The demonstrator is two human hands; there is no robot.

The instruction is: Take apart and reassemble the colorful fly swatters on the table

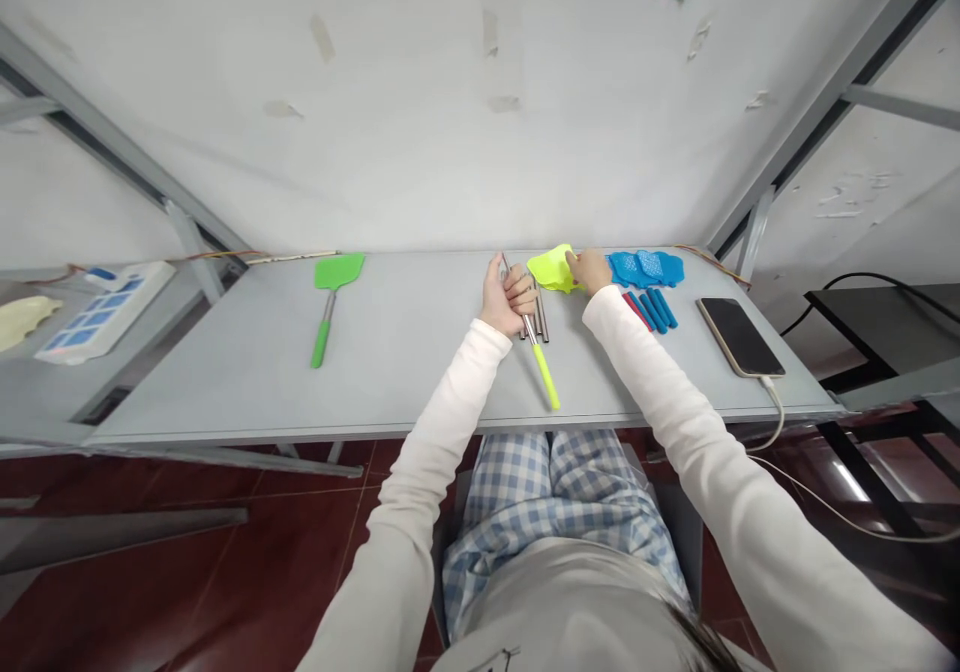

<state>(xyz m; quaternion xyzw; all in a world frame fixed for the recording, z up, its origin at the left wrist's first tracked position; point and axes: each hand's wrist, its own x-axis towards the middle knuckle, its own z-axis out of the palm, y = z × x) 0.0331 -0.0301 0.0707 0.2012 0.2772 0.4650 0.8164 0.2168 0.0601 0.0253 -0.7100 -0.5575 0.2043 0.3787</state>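
Observation:
My left hand is closed around a metal rod whose yellow handle points toward the table's front edge. Several bare metal tubes lie beside and partly under that hand. My right hand pinches the edge of a flat yellow swatter head; it looks separate from the rod. Right of that hand lie flat blue swatter heads, partly overlapping. Several blue handle grips and a red one are in front of them. A green fly swatter with head, rod and handle joined lies farther left.
A phone with a white charging cable lies at the table's right end. The grey table backs onto a white wall. Metal frame posts flank it. At far left is a white power strip with blue parts.

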